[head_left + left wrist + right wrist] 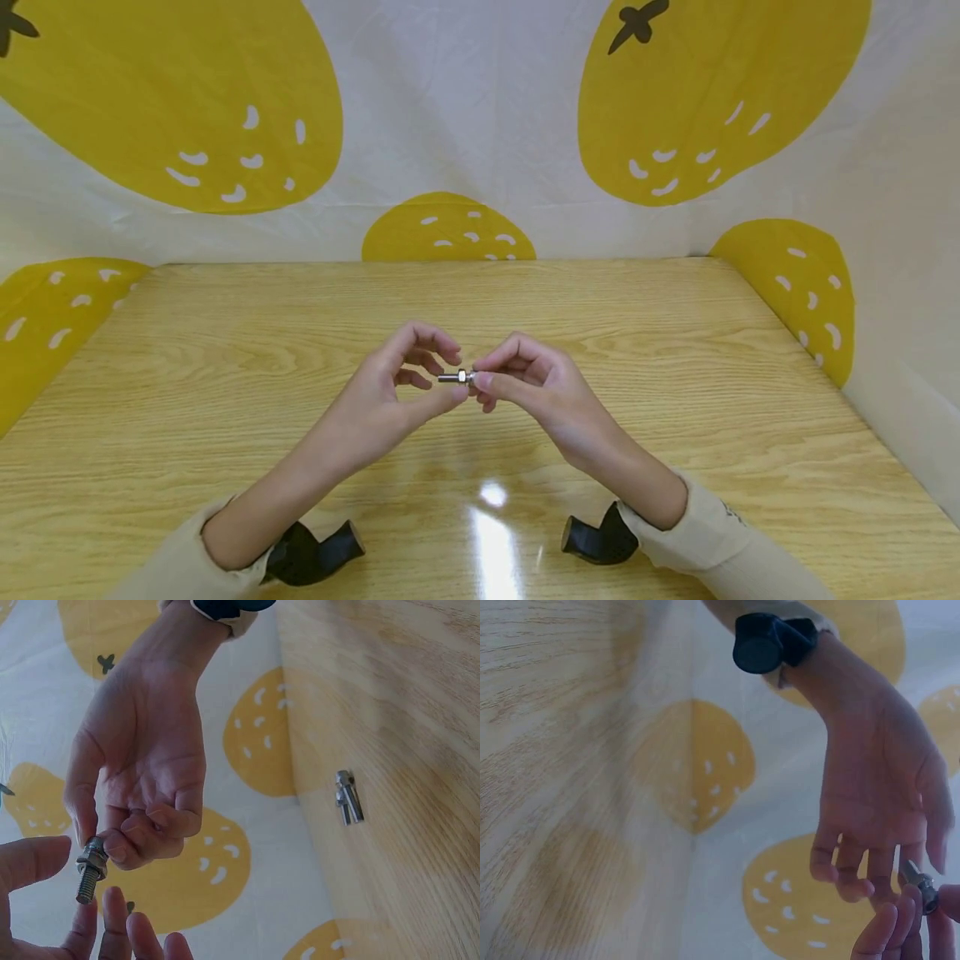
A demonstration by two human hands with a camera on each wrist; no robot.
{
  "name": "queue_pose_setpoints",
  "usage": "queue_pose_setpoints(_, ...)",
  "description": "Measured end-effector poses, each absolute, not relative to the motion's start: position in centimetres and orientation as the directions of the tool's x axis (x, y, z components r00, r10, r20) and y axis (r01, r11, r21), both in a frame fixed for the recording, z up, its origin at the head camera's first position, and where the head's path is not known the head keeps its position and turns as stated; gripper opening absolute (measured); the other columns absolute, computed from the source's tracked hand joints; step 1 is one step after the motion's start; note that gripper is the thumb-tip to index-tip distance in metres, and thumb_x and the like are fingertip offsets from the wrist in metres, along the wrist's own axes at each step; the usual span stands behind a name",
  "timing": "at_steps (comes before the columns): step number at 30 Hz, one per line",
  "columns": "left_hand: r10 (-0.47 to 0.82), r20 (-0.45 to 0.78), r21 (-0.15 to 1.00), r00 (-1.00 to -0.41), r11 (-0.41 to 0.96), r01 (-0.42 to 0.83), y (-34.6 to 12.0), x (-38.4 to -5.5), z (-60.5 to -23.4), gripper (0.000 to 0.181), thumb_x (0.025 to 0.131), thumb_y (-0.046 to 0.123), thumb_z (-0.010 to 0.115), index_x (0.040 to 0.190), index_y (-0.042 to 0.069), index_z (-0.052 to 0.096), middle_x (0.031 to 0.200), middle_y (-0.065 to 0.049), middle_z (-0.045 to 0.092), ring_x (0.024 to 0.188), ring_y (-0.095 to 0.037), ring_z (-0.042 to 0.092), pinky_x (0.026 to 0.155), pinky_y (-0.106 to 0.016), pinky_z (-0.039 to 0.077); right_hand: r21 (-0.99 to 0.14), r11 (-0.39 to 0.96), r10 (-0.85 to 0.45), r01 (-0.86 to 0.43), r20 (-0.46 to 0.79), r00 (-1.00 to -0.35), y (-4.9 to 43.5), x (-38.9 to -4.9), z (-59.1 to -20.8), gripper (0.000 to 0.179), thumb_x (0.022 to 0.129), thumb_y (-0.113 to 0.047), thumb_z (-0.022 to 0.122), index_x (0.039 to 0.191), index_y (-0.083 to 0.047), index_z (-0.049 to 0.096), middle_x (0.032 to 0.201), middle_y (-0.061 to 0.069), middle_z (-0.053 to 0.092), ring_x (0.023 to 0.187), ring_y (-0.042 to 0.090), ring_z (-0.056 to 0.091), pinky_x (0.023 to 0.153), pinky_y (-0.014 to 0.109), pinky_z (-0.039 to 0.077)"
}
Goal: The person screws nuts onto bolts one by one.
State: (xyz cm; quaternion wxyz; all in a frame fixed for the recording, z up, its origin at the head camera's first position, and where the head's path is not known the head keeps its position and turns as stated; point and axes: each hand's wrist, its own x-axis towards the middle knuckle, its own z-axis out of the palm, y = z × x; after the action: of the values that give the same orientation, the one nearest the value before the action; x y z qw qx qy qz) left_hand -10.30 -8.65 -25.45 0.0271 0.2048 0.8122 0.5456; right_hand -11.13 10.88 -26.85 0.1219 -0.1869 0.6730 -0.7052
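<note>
A small silver bolt with a nut (92, 861) on its threads is held in the air between the two hands, its threaded end pointing left in the head view. My right hand (551, 387) pinches the other end between thumb and finger; the fingertips hide that end. Around the threaded end, my left hand (390, 396) has its thumb and fingers parted, the thumb tip close to the nut. In the left wrist view, the right hand (146, 750) has its other fingers curled in. The right wrist view shows the bolt (922, 889) beside the left fingertips (896, 919).
Small metal bolts (349, 796) lie on the wooden table (225, 325) in the left wrist view. A white cloth with yellow fruit shapes (457, 100) hangs behind the table and along its sides. Black wrist devices (322, 554) sit at both cuffs.
</note>
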Motion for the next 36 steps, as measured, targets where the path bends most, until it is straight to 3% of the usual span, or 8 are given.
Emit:
queue_pose_setpoints(3,0.372,0.123,0.9,-0.92,0.348,0.261,-8.66,-10.29,-25.33,0.024,0.093,0.025,0.058,0.108,0.007,0.053,0.099,-0.005,0.061,0.089,-0.017,0.055,0.08,-0.036,0.045,-0.995,-0.059,-0.427,-0.085,0.102,-0.898,10.92,-11.15,-26.91,0.012,0.089,-0.008,0.059,0.099,-0.002,0.058,0.093,0.0,0.064,0.077,0.014,0.061,0.08,0.035,0.052)
queue_pose_setpoints(7,0.405,0.072,0.916,-0.911,0.335,0.222,-8.7,-10.28,-25.23,0.024,0.097,0.027,0.051,0.105,0.005,0.054,0.09,-0.007,0.063,0.083,-0.017,0.059,0.076,-0.035,0.047,-0.995,-0.055,-0.428,-0.086,0.101,-0.898,10.95,-11.16,-26.96,0.014,0.089,-0.009,0.059,0.1,-0.001,0.057,0.095,0.0,0.064,0.077,0.015,0.061,0.08,0.034,0.052)
queue_pose_setpoints(11,0.406,0.079,0.917,-0.91,0.328,0.226,-8.67,-10.2,-25.19,0.022,0.095,0.026,0.055,0.104,0.006,0.056,0.093,-0.007,0.064,0.083,-0.018,0.059,0.075,-0.033,0.047,-0.995,-0.064,-0.43,-0.083,0.102,-0.897,10.96,-11.1,-26.94,0.013,0.089,-0.009,0.06,0.099,-0.002,0.058,0.095,0.003,0.064,0.077,0.014,0.061,0.08,0.035,0.052)
queue_pose_setpoints(17,0.394,0.144,0.914,-0.908,0.299,0.275,-8.54,-10.1,-25.15,0.013,0.087,0.016,0.065,0.098,0.013,0.058,0.098,-0.001,0.061,0.09,-0.018,0.057,0.084,-0.037,0.046,-0.994,-0.071,-0.426,-0.079,0.101,-0.899,10.98,-11.02,-26.88,0.011,0.088,-0.007,0.06,0.098,-0.003,0.058,0.093,0.002,0.064,0.076,0.013,0.061,0.081,0.035,0.052)
queue_pose_setpoints(22,0.378,0.174,0.915,-0.909,0.278,0.291,-8.58,-10.13,-25.1,0.019,0.084,0.01,0.068,0.1,0.01,0.057,0.1,-0.003,0.06,0.093,-0.019,0.056,0.086,-0.039,0.046,-0.994,-0.072,-0.431,-0.086,0.108,-0.896,10.94,-11.07,-27.1,0.014,0.088,-0.007,0.06,0.099,0.001,0.057,0.093,0.001,0.065,0.075,0.014,0.061,0.08,0.035,0.052)
queue_pose_setpoints(28,0.381,0.07,0.905,-0.922,0.364,0.22,-8.71,-10.21,-25.11,0.026,0.094,0.029,0.056,0.108,0.008,0.054,0.102,-0.006,0.059,0.089,-0.017,0.056,0.08,-0.035,0.047,-0.994,-0.064,-0.433,-0.088,0.107,-0.895,10.9,-10.99,-26.99,0.012,0.089,-0.008,0.059,0.099,-0.002,0.058,0.093,0.001,0.065,0.076,0.014,0.06,0.081,0.035,0.052)
queue_pose_setpoints(31,0.413,0.045,0.918,-0.909,0.342,0.201,-8.71,-10.23,-25.16,0.027,0.097,0.028,0.05,0.107,0.004,0.054,0.096,-0.009,0.062,0.085,-0.018,0.059,0.078,-0.035,0.049,-0.994,-0.062,-0.433,-0.088,0.106,-0.895,10.86,-10.95,-26.94,0.011,0.089,-0.008,0.059,0.099,-0.004,0.058,0.095,0.001,0.065,0.076,0.014,0.06,0.081,0.035,0.052)
queue_pose_setpoints(36,0.421,0.047,0.924,-0.906,0.326,0.199,-8.75,-10.19,-25.08,0.024,0.096,0.027,0.052,0.104,0.004,0.055,0.094,-0.009,0.063,0.082,-0.017,0.059,0.076,-0.032,0.049,-0.994,-0.065,-0.439,-0.084,0.104,-0.892,10.8,-10.99,-27.05,0.01,0.089,-0.008,0.059,0.098,-0.004,0.058,0.095,0.0,0.066,0.076,0.014,0.06,0.081,0.035,0.052)
